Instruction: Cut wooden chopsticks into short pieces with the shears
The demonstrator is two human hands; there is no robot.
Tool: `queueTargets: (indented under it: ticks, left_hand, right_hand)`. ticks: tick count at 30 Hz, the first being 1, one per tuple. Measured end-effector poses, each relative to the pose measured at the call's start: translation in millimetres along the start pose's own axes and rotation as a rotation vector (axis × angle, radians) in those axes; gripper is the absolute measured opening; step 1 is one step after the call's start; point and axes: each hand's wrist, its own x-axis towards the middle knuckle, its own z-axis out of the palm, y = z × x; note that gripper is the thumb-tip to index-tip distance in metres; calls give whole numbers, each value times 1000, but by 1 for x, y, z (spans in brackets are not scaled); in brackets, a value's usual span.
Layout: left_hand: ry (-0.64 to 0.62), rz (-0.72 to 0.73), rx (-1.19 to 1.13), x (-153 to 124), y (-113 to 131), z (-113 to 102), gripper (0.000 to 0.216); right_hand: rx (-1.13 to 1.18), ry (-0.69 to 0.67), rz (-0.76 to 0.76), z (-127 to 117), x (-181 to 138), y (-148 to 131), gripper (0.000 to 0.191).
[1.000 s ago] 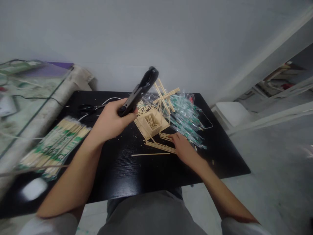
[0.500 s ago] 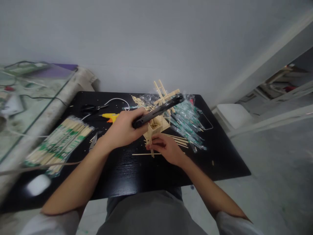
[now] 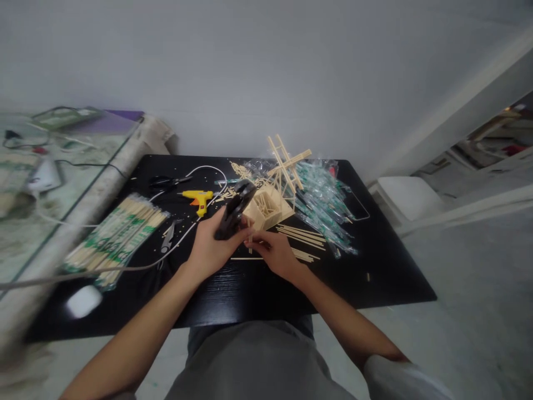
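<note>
My left hand (image 3: 209, 244) is closed around a long black tool (image 3: 234, 212) whose exact kind I cannot make out; it points up and away. My right hand (image 3: 278, 253) pinches short thin wooden sticks (image 3: 250, 250), held upright. Fingertips of both hands meet at these sticks, and how many there are is hidden. Just beyond the fingers sits a pale wooden box (image 3: 259, 220) with loose stick pieces inside. Behind it rises a windmill-like stick frame (image 3: 287, 165) with crossed blades.
Loose sticks (image 3: 302, 236) lie right of my hands, near green-and-clear wrappers (image 3: 325, 194). A yellow glue gun (image 3: 199, 199), grey-jawed pliers (image 3: 167, 239), black scissors (image 3: 164, 181) and packed chopsticks (image 3: 119, 236) are leftward. A white cord (image 3: 137, 268) crosses the black table (image 3: 233, 303).
My left hand has turned and lowered the black tool, bringing its fingertips to the sticks in my right hand. The view has shifted slightly, showing the glue gun fully.
</note>
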Motion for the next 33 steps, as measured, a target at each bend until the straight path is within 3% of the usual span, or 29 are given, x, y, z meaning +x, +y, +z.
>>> queueTargets:
  ticks: [6,10,16,24,33]
  left_hand:
    - [122,-95,-70,-9,-9,7,26]
    - [91,-91,-87,-10,-13,6,23]
    - [54,-114,-95,-10,-11,7,20]
    - [78,-180,-145,-11,-10,7,21]
    - [88,-123,-48,-11,-13,1,17]
  right_hand:
    - [-81,-9,-49,2,-5,9,14]
    - [-128,-43,-104,2,-5,11,14]
    - [-196,-144,-60,1,-7,7,15]
    - [-192,-142,-76,4,-8,13,17]
    - [-220,-174,-71,3,-6,11,19]
